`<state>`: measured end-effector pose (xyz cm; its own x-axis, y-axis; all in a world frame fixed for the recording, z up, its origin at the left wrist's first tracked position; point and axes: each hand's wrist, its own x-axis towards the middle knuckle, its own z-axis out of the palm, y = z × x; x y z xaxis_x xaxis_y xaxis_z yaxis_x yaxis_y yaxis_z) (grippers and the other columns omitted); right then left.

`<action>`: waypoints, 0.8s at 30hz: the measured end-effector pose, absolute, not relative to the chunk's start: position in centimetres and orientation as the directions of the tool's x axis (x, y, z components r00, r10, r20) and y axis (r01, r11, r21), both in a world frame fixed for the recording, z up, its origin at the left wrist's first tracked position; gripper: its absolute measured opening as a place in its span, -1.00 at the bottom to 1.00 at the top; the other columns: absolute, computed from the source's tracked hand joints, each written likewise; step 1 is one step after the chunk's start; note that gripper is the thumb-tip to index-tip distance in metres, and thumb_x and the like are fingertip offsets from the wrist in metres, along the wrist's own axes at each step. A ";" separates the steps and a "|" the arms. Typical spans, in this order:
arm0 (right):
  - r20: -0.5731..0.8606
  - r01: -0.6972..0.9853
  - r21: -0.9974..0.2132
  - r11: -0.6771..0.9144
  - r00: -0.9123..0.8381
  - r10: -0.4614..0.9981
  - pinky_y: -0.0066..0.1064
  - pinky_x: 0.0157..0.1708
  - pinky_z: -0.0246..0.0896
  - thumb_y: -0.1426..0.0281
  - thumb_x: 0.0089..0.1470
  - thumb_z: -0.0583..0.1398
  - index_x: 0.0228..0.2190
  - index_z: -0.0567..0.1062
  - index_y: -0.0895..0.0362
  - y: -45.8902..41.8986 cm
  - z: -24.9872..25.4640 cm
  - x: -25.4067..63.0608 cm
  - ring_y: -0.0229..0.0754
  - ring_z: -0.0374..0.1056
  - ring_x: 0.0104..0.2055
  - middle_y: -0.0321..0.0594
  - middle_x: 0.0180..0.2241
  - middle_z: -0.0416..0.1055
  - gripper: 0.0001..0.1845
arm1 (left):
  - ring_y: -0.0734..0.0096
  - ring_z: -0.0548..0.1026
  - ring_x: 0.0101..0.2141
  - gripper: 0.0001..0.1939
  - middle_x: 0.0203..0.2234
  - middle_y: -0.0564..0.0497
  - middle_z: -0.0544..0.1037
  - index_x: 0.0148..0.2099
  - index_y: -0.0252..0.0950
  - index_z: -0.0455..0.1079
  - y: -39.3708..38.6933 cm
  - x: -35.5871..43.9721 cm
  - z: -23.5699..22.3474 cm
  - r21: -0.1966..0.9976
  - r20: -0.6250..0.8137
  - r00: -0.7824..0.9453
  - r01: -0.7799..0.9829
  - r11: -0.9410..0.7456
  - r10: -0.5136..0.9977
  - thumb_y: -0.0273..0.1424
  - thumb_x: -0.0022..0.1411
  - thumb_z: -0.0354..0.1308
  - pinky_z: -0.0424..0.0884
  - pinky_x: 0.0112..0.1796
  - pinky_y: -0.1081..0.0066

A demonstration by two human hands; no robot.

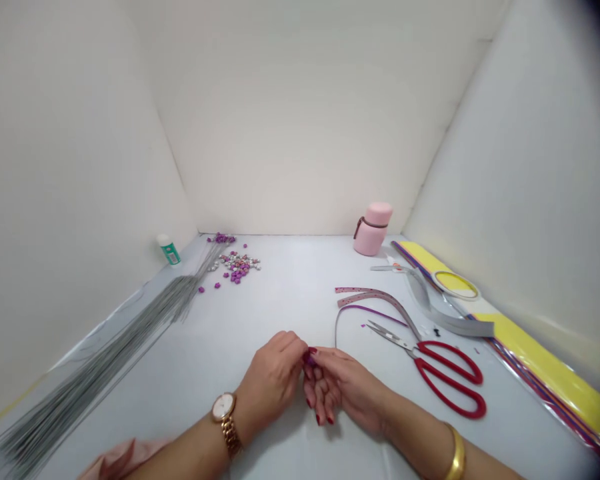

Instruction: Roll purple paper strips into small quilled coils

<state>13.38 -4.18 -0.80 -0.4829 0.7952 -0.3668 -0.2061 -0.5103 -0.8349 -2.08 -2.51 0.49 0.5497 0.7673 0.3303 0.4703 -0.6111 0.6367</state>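
Note:
My left hand [279, 367], with a watch at the wrist, meets my right hand [349, 383] at the front middle of the table. Between their fingertips is a small folded piece of purple paper [309, 359], mostly covered by the fingers. Both hands pinch it, and the lower fingers of my right hand curl loosely below. A narrow purple paper strip [375, 311] curves on the table just beyond my right hand. Red-handled scissors [420, 353] lie to the right with their blades slightly apart. Small purple and silver folded paper stars [239, 268] are heaped at the back left.
Long thin grey wires [115, 353] stretch along the left side, near a glue stick [169, 250]. A pink flask [373, 230] stands at the back right. Patterned strips [375, 295], a tape roll [456, 285], grey ribbon [460, 325] and yellow packaged sheets [540, 360] occupy the right.

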 end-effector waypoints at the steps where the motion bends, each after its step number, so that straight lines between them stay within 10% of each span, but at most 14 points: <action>1: -0.369 -0.207 -0.835 -0.510 -0.478 0.797 -0.67 -0.83 0.00 0.19 0.08 -0.04 -0.54 0.27 0.19 -4.3 -0.9 13.3 -0.37 0.28 -0.76 -0.30 -0.71 0.37 -0.65 | 0.39 0.31 -0.46 -0.76 -0.53 0.02 0.36 -0.45 -0.28 0.25 -2.5 -2.0 0.5 0.740 0.276 0.510 0.428 -0.519 0.815 -0.49 0.23 -0.16 0.23 -0.41 0.42; 4: -0.380 -0.195 -0.827 -0.526 -0.495 0.781 -0.69 -0.86 -0.05 0.22 0.09 -0.06 -0.56 0.27 0.19 -4.4 -1.0 13.1 -0.40 0.22 -0.81 -0.31 -0.74 0.35 -0.64 | 0.43 0.36 -0.51 -0.81 -0.58 0.05 0.38 -0.41 -0.29 0.25 -2.4 -1.8 0.6 0.986 -0.006 0.525 0.147 -0.083 0.851 -0.38 0.23 -0.10 0.25 -0.44 0.44; 7: -0.404 -0.198 -0.788 -0.583 -0.549 0.732 -0.69 -0.88 -0.07 0.21 0.10 -0.06 -0.57 0.27 0.19 -4.4 -0.9 13.2 -0.43 0.15 -0.85 -0.32 -0.75 0.34 -0.64 | 0.47 0.38 -0.55 -0.81 -0.61 0.05 0.41 -0.42 -0.31 0.24 -2.2 -2.1 0.5 0.982 -0.144 0.611 -0.006 0.187 0.778 -0.32 0.19 -0.03 0.26 -0.45 0.47; 24: -0.346 -0.261 -0.842 -0.472 -0.408 0.845 -0.60 -0.73 0.05 0.04 0.07 -0.04 -0.42 0.27 0.18 -4.5 -1.2 12.2 -0.37 0.26 -0.71 -0.30 -0.64 0.35 -0.56 | 0.45 0.43 -0.53 -0.84 -0.52 0.03 0.42 -0.38 -0.34 0.36 -2.4 -1.8 -0.3 0.998 0.014 0.354 0.054 -0.035 0.935 -0.33 0.11 0.09 0.33 -0.45 0.46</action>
